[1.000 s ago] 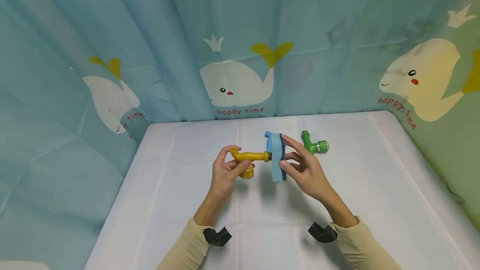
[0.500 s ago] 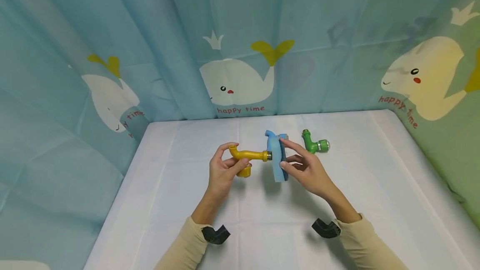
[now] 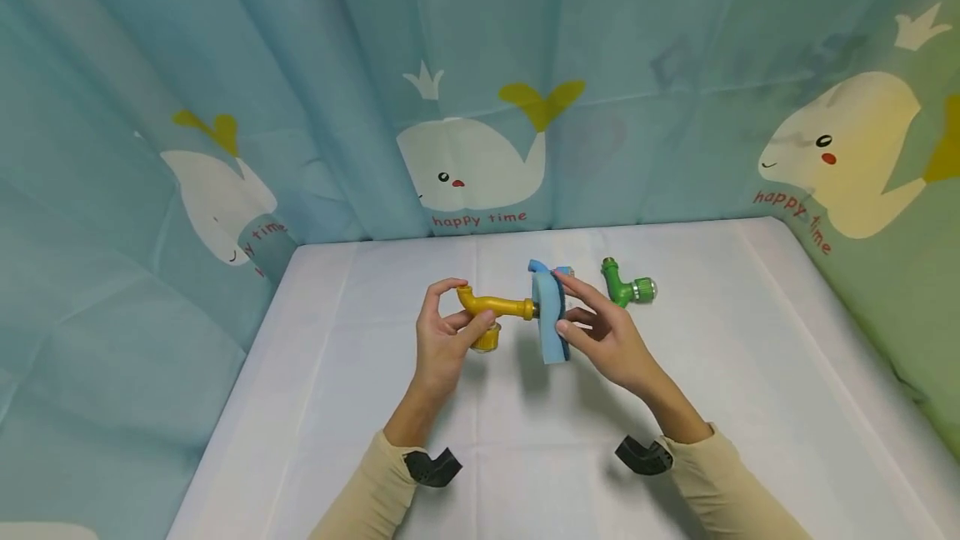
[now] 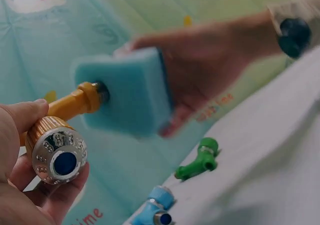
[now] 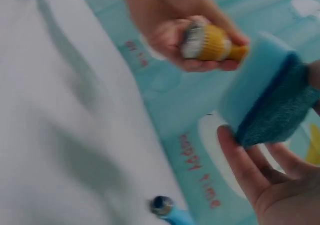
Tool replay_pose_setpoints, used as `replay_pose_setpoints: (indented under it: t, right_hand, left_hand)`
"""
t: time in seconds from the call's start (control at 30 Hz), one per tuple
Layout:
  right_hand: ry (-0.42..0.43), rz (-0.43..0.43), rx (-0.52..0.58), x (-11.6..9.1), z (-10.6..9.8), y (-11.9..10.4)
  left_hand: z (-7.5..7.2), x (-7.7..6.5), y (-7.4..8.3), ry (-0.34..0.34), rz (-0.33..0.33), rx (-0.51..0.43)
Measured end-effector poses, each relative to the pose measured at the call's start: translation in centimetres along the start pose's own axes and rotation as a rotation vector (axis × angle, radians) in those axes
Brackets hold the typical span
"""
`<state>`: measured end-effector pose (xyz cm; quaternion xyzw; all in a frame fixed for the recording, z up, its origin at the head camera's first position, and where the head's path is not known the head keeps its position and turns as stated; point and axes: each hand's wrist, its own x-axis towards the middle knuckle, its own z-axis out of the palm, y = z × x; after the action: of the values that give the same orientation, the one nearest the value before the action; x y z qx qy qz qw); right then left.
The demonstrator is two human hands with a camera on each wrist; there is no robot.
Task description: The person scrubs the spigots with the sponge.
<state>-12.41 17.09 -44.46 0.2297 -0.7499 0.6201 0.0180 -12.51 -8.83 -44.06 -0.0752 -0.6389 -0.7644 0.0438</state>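
Note:
My left hand (image 3: 444, 344) grips a yellow faucet (image 3: 498, 307) by its body, the ribbed knob (image 4: 59, 150) hanging below. Its threaded end points right and meets the pale foam face of a blue sponge (image 3: 550, 319). In the left wrist view that metal end (image 4: 102, 92) touches the foam. With thumb and fingertips my right hand (image 3: 611, 344) holds the sponge upright by its edges, the dark scouring side (image 5: 280, 102) toward the palm. Both things are held above the table.
Behind the sponge a light-blue faucet (image 3: 537, 266) lies partly hidden on the white table (image 3: 375, 407). To its right is a green faucet (image 3: 621, 286). A blue curtain (image 3: 337, 107) with whale prints stands at the back and sides.
Half a second ago the yellow faucet's threaded end stood out more clearly beside the sponge; now the sponge has shifted slightly left against it. Both hands keep their holds.

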Motion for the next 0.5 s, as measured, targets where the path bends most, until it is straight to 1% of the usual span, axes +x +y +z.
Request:
replay_pose_setpoints:
  t: [0.07, 0.13, 0.23, 0.3, 0.4, 0.5]
  right_hand:
    - [-0.013, 0.016, -0.038, 0.0, 0.2, 0.1]
    - [0.017, 0.023, -0.043, -0.1, 0.3, 0.1]
    - [0.078, -0.020, -0.028, 0.0, 0.4, -0.4]
    - [0.090, -0.046, 0.000, 0.2, 0.6, -0.9]
    - [0.070, -0.025, -0.061, 0.3, 0.8, -1.0]
    - [0.102, -0.008, -0.143, 0.2, 0.9, -1.0]
  left_hand:
    - [0.0, 0.0, 0.1, -0.004, -0.009, -0.023]
    - [0.0, 0.0, 0.2, 0.005, -0.017, -0.028]
    - [0.1, 0.0, 0.1, 0.008, -0.016, -0.021]
    - [0.2, 0.0, 0.1, 0.014, -0.012, -0.005]
    - [0.3, 0.0, 0.0, 0.033, -0.010, -0.002]
    - [0.2, -0.1, -0.3, 0.058, 0.005, 0.012]
